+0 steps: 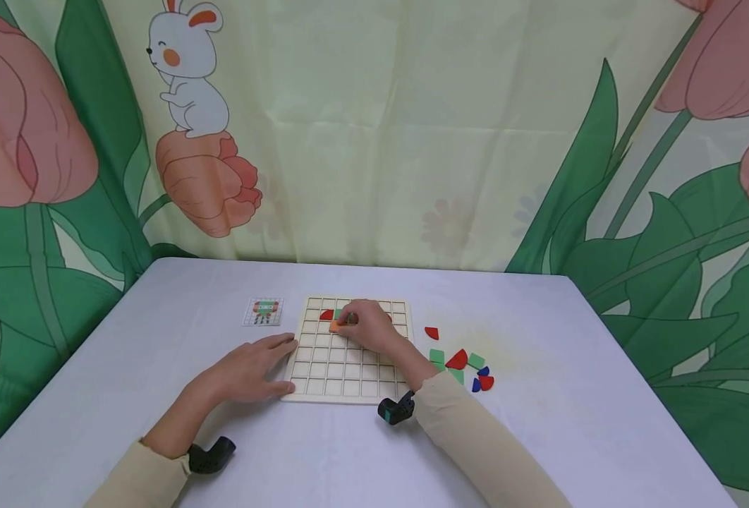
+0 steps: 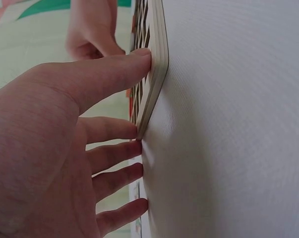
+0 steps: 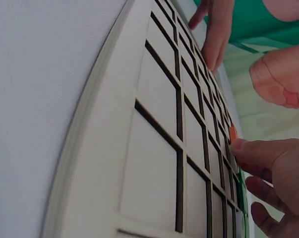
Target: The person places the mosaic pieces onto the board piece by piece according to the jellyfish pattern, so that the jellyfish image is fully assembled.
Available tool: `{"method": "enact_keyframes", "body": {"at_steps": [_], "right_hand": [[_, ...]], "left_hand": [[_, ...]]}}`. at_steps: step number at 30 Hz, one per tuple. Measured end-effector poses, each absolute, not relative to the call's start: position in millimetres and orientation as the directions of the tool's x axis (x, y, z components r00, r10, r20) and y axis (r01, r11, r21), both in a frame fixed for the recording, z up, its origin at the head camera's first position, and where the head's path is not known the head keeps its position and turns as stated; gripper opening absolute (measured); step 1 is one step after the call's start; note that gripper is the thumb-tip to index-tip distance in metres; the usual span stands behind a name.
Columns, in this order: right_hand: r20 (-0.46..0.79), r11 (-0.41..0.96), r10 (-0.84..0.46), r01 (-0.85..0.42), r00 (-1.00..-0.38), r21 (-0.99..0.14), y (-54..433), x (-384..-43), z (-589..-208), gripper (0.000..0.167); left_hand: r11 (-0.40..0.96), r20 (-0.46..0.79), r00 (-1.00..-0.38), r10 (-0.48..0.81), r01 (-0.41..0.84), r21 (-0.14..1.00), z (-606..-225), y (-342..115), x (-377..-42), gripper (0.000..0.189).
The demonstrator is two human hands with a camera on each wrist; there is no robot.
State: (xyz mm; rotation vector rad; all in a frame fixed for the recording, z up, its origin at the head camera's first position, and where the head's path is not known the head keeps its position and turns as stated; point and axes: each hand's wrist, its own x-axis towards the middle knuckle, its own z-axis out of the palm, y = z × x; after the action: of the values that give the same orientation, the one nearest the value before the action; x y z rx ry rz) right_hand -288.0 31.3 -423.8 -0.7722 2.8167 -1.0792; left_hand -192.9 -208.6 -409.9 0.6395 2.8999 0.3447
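A pale wooden grid board (image 1: 317,372) lies flat on the table. My right hand (image 1: 371,326) reaches over its upper part, pinching a small orange piece (image 3: 233,134) between thumb and fingers at the grid. Beside those fingertips, a red quarter-circle piece (image 1: 326,315) and a green piece (image 1: 338,312) sit in the upper cells, partly covered by the hand. My left hand (image 1: 250,368) rests at the board's left edge. In the left wrist view its thumb (image 2: 124,69) lies on the rim near a corner, the other fingers spread loosely along the side.
Right of the board lie loose pieces: a red one (image 1: 432,332), a larger red one (image 1: 457,359), a green square (image 1: 476,360), a blue one (image 1: 476,385) and several more. A small picture card (image 1: 248,313) lies at the board's upper left. A patterned curtain (image 1: 374,141) hangs behind the table.
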Motion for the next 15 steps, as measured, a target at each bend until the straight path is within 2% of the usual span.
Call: {"method": "enact_keyframes", "body": {"at_steps": [8, 15], "right_hand": [[0.136, 0.651, -0.470, -0.447, -0.872, -0.614, 13.0, -289.9, -424.0, 0.005], [0.163, 0.717, -0.487, -0.499, -0.858, -0.487, 6.3, -288.3, -419.8, 0.006]], "left_hand": [[0.883, -0.096, -0.899, 0.428, 0.393, 0.257, -411.9, -210.6, -194.9, 0.077], [0.886, -0.107, -0.902, 0.419, 0.380, 0.265, -411.1, -209.8, -194.3, 0.077]]}}
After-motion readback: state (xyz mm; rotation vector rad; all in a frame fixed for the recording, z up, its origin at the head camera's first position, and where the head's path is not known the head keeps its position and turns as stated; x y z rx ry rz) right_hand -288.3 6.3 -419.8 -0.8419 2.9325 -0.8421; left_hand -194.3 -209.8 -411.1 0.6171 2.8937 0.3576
